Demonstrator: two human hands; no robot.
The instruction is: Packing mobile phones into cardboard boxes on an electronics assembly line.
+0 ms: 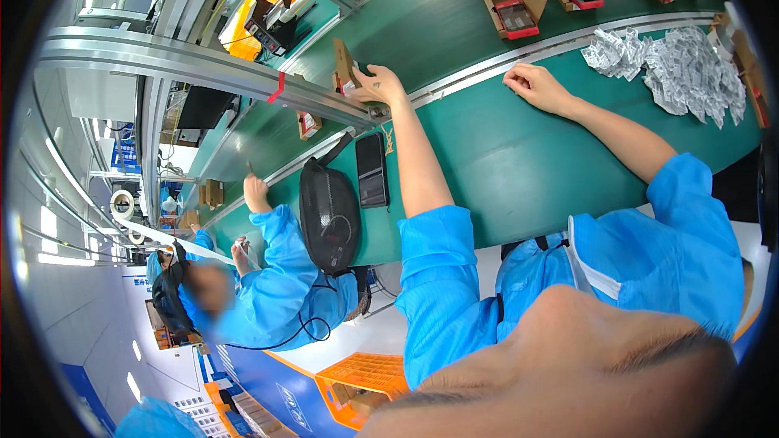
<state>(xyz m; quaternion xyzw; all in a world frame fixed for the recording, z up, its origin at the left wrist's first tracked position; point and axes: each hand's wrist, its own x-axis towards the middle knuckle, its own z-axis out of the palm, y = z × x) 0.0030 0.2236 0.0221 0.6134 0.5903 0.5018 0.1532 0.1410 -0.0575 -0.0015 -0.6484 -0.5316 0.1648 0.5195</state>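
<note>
The left hand (380, 85) is stretched out over the green belt (454, 24) and rests on a small open cardboard box (347, 73) at the belt's near edge. The grip is loosely curled — fingers bent over the box's body and flap, closed enough to steady it, though whether it truly pinches the cardboard cannot be told from this view. The box stands with its lid flap raised on the side away from the palm, so it lies directly under and just beyond the fingertips, toward the person's left. Its long axis seems to run roughly across the belt, with the flap up.

The right hand (531, 85) lies on the green surface (503, 162), right at the metal rail (519, 53) that divides it from the belt. Its fingers are curled into a soft fist, knuckles down, and nothing shows in it. It is well apart from the box; the left hand is plainly the nearer one.

A heap of white sachets (677, 69) lies on the surface beyond the right hand, near it but not touching. Further open boxes (515, 8) ride the belt farther along, each with a red-edged item inside. A black phone (372, 169) and a black pouch (329, 215) lie beside the left forearm. A co-worker (268, 276) in blue sits farther to the left — one hand up at the rail.
</note>
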